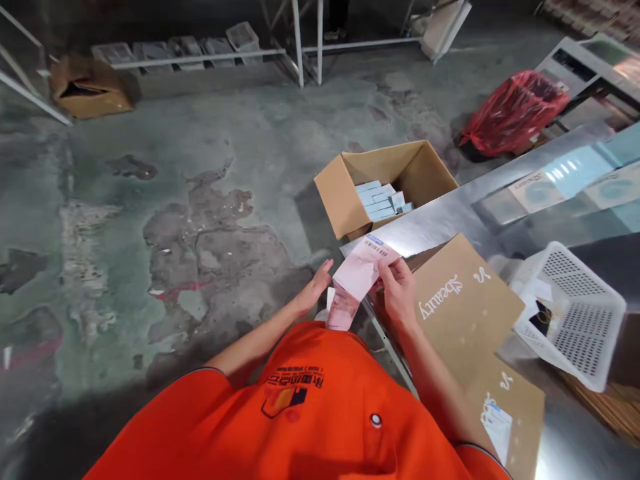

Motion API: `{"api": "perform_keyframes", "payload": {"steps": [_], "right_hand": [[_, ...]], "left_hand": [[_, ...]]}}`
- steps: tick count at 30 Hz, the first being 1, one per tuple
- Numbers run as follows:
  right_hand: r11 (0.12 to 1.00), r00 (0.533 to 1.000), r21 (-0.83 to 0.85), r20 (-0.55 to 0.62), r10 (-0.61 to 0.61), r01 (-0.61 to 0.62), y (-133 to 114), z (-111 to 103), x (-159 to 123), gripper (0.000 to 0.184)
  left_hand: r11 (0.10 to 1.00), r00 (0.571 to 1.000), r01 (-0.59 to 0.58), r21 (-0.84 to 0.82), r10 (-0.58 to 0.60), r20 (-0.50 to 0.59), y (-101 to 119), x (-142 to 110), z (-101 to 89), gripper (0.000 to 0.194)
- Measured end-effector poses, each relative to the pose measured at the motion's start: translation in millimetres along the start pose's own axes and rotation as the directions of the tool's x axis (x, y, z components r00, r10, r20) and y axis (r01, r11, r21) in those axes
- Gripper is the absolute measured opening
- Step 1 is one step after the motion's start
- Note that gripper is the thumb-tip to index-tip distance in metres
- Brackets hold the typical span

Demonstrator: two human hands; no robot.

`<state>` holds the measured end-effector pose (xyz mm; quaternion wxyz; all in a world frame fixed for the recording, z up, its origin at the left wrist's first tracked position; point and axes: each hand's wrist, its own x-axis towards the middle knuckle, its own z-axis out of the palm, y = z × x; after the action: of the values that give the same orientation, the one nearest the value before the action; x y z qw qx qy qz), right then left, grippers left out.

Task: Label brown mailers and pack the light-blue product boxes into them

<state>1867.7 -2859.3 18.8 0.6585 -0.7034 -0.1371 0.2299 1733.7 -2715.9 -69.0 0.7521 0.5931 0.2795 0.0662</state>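
My right hand [399,288] pinches the right edge of a pinkish-white shipping label [363,270] printed with a barcode. From its lower end a folded strip of paper hangs down against my orange shirt. My left hand [315,289] is beside the label's left edge, fingers stretched out and gripping nothing that I can see. Under and beside my right forearm lies a flat brown cardboard box [463,313] with white lettering. Just beyond the label stands an open cardboard box [420,170] holding several light-blue small boxes [379,200].
A metal table [465,210] runs along the right, bearing a white perforated basket [583,313] and a second flat carton [523,407]. A red-bagged bin [517,113] stands past it. At the back left are a brown box [93,87] and clear plastic trays [243,37] by a white frame.
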Motion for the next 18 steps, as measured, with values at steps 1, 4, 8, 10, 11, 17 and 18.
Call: {"api": "perform_keyframes", "payload": {"steps": [1,4,8,10,11,17,18], "right_hand": [[1.0,1.0,0.003,-0.023,-0.02,0.02,-5,-6,-2,0.029],[0.997,0.994,0.046,-0.088,-0.062,0.066,-17,-27,-7,0.027],[0.985,0.984,0.131,-0.158,-0.087,0.108,-22,-66,-14,0.027],[0.982,0.976,0.147,-0.199,-0.086,0.117,-21,-88,-20,0.027],[0.982,0.972,0.15,-0.221,-0.084,0.118,-19,-98,-23,0.027],[0.977,0.939,0.165,-0.335,-0.073,0.135,-10,-151,-42,0.03],[0.975,0.935,0.176,-0.348,-0.07,0.138,-9,-158,-44,0.03]], "left_hand": [[0.998,0.996,-0.059,0.006,0.059,0.073,11,-1,4.0,0.066],[0.994,0.947,-0.108,0.009,0.1,0.307,41,0,26.7,0.056],[0.998,0.956,0.004,0.061,-0.022,0.292,61,4,72.4,0.04],[0.995,0.94,0.096,0.036,-0.103,0.324,63,4,94.0,0.041],[0.988,0.921,0.151,0.03,-0.152,0.358,64,3,103.9,0.044],[0.939,0.815,0.327,0.107,-0.337,0.471,66,-4,153.6,0.051],[0.935,0.799,0.334,0.122,-0.35,0.489,67,-5,160.9,0.05]]}}
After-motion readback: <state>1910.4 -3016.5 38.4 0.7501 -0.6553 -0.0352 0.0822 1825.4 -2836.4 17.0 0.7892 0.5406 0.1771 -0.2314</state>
